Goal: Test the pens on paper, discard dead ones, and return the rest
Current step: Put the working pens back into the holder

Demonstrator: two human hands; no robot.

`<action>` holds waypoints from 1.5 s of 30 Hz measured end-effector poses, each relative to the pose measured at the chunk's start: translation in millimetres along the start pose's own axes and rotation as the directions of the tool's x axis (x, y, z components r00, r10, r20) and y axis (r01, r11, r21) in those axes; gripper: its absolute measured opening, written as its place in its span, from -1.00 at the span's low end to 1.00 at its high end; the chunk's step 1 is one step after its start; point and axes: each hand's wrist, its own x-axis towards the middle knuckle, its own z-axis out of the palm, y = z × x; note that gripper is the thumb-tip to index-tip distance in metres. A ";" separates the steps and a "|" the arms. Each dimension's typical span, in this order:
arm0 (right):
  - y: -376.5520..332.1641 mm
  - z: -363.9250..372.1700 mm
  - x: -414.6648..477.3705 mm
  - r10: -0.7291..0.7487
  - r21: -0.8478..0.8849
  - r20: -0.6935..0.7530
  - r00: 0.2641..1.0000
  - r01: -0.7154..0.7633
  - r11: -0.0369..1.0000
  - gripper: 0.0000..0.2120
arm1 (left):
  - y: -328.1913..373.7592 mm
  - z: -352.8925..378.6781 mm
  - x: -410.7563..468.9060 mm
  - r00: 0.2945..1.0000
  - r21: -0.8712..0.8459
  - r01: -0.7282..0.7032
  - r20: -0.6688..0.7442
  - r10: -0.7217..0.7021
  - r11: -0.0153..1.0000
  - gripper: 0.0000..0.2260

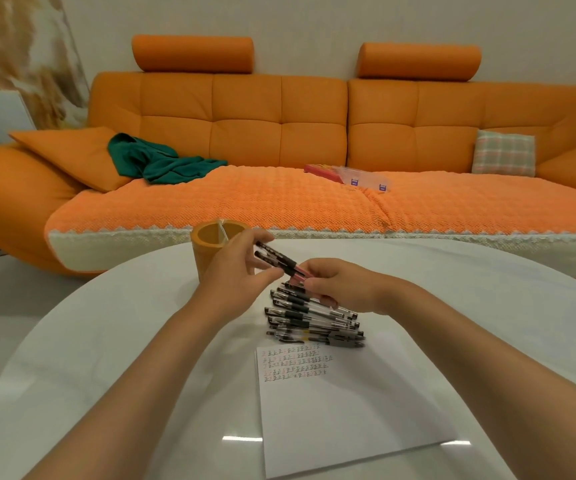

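Observation:
My left hand (pixel 236 268) grips two black-capped pens (pixel 276 259) just above the table, in front of the orange pen holder (pixel 210 252). My right hand (pixel 340 284) pinches a pen with a pinkish end (pixel 295 281) at the top of the pile. Several clear gel pens with black grips (pixel 314 320) lie side by side in a row below both hands. A white sheet of paper (pixel 349 410) lies nearer to me, with rows of small test scribbles (pixel 295 363) along its top edge.
The round white table (pixel 106 341) carries everything. Behind it stands an orange sofa (pixel 279 133) with a green cloth (pixel 155 162), a checked cushion (pixel 503 154) and a clear plastic case (pixel 362 176) on its seat.

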 end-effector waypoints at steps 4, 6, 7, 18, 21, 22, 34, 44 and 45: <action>-4.5 1.7 -1.8 -0.024 0.089 0.021 0.999 0.022 0.996 -0.83 | 3.7 0.3 2.4 0.994 -0.211 0.085 0.085 -0.068 0.974 -0.67; -10.0 5.8 -2.1 -0.033 0.111 0.043 0.999 0.028 0.993 -0.85 | 8.7 0.6 3.0 0.994 -0.238 0.062 0.099 -0.040 0.969 -0.75; -13.4 8.1 -2.4 -0.038 0.131 0.053 0.998 0.031 0.991 -0.83 | 12.2 0.1 2.2 0.995 -0.209 0.044 0.102 -0.023 0.977 -0.78; -49.7 18.7 10.9 -0.098 0.074 0.057 0.994 0.094 0.993 -0.82 | 30.9 -22.7 9.7 0.994 -0.094 0.005 0.113 0.006 0.996 -0.94; -60.8 14.0 24.0 -0.117 0.113 -0.008 0.993 0.117 0.987 -0.84 | 24.7 -40.1 17.5 1.000 -0.093 0.007 -0.004 -0.007 0.996 -0.74; -65.3 11.7 29.2 -0.125 0.143 -0.062 0.990 0.133 0.981 -0.86 | 20.6 -47.1 19.9 0.997 -0.100 0.011 -0.076 -0.018 0.995 -0.71; -105.9 13.4 123.2 -0.013 0.453 -0.588 0.808 0.343 0.823 -0.85 | -38.0 -48.9 22.7 0.968 0.183 0.242 -0.106 -0.226 0.953 -0.54; -89.1 39.2 148.5 0.143 0.344 -0.516 0.845 0.052 0.937 -0.85 | -45.1 -54.5 28.3 0.967 0.070 0.255 -0.019 -0.254 0.964 -0.51; -85.2 40.7 147.0 0.154 0.320 -0.490 0.858 0.013 0.947 -0.83 | -46.0 -54.1 28.7 0.967 0.062 0.254 -0.015 -0.254 0.965 -0.51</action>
